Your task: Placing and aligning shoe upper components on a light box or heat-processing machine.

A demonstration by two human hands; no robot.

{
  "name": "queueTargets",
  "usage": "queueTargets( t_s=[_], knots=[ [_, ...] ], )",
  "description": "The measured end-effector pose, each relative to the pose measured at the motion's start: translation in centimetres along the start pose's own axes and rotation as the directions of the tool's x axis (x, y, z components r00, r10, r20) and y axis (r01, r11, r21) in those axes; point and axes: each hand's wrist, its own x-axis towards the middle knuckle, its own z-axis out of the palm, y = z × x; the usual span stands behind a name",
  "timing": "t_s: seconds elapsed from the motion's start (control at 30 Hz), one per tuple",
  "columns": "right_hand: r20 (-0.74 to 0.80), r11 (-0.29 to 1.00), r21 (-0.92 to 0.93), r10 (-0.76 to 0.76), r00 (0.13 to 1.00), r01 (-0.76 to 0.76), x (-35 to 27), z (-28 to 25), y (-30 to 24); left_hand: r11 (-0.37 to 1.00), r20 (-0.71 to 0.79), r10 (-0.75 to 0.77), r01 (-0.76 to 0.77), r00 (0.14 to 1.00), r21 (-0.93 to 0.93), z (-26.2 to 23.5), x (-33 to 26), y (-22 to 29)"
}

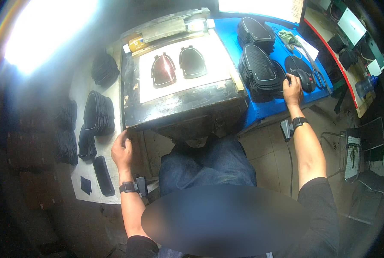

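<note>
Two arch-shaped pieces lie side by side on a white sheet (220,64) on the board before me: a reddish, shiny one (163,71) and a dark grey one (193,62). My left hand (122,151) is at the board's near left corner, its fingers curled; what they hold, if anything, is hidden. At the blue table (261,111), the bent fingers of my right hand (292,91) are at the edge of a black arched piece (279,72), beside a stack of black mesh pieces (258,66). My fingers partly cover that edge.
Behind that stack stands another stack (255,33). Scissors (319,77), a black computer mouse (306,81) and a greenish cloth (289,38) lie to the right. More stacks (99,112) and a long black tray-like object (104,175) are on the left table.
</note>
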Motion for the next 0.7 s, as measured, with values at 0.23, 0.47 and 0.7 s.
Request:
queueTargets(
  t_s=[0.23, 0.47, 0.7],
  knots=[
    [-0.006, 1.0, -0.019, 0.01, 1.0, -0.01, 0.1, -0.2, 0.3, 1.0, 0.014, -0.018, 0.018, 1.0, -0.006, 0.2, 0.1, 0.7],
    [-0.002, 0.999, -0.002, 0.035, 0.999, -0.035, -0.1, 0.1, 0.0, 0.994, -0.025, 0.057, -0.059, 0.998, -0.093, 0.8, 0.2, -1.3],
    [-0.001, 0.997, -0.037, 0.073, 0.997, -0.073, -0.2, -0.4, -0.4, 0.996, 0.019, 0.014, -0.012, 1.0, -0.089, 0.4, 0.2, 0.0]
  ],
)
